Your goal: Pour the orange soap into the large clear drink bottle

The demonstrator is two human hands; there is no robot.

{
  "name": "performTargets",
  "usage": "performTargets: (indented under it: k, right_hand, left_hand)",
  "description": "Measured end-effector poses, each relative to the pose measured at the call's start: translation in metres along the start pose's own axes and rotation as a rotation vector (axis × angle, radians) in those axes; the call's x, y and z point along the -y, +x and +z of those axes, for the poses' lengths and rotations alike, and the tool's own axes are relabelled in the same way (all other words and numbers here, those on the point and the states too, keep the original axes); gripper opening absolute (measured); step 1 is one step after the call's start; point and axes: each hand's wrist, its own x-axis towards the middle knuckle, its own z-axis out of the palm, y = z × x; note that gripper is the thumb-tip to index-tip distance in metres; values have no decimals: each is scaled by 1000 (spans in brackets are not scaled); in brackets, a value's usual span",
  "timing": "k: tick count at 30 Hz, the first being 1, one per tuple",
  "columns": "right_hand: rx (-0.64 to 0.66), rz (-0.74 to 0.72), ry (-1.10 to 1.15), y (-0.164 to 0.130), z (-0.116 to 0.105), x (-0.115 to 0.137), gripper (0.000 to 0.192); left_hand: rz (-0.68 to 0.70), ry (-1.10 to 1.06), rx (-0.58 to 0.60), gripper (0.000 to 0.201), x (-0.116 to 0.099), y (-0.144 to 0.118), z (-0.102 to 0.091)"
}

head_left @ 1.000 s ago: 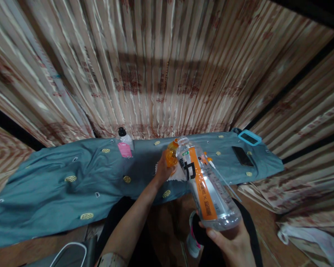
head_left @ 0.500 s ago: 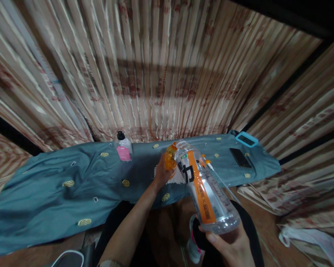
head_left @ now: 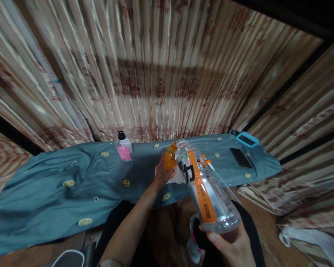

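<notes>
Clear bottle (head_left: 204,189) gripped at base by right hand (head_left: 233,246), left hand (head_left: 161,174) clasping orange container (head_left: 171,155)

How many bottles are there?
3. A big clear bottle sits tilted in the right hand; a small orange bottle is in the left hand; a black-capped bottle stands on the blue cloth. More may be hidden.

Teal cloth (head_left: 58,193) w/ small yellow motifs spread across table. Small clear bottle (head_left: 124,147) (black cap, pink label) upright at cloth's far edge, approx 11 o'clock. Dark phone (head_left: 241,158) flat at 2 o'clock, blue-framed device (head_left: 246,139) just beyond it. Striped curtain (head_left: 161,70) behind everything. White cable loop (head_left: 68,256) at 7 o'clock.
</notes>
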Motion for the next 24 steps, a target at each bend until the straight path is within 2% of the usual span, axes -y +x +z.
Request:
performTargets:
  k: [6,13,18,24]
  right_hand:
    - [-7,0,-6,2,-1,0,97]
    - [-9,32,3,0,0,3,90]
    - [0,51,12,1,-3,2,95]
    - [47,20,-8,6,-6,-2,87]
  left_hand:
    - [3,17,-3,68,-2,-1,-1]
    - [48,18,-12,67,3,0,0]
    - [48,12,3,72,5,0,-1]
    - [64,13,7,64,5,0,-1]
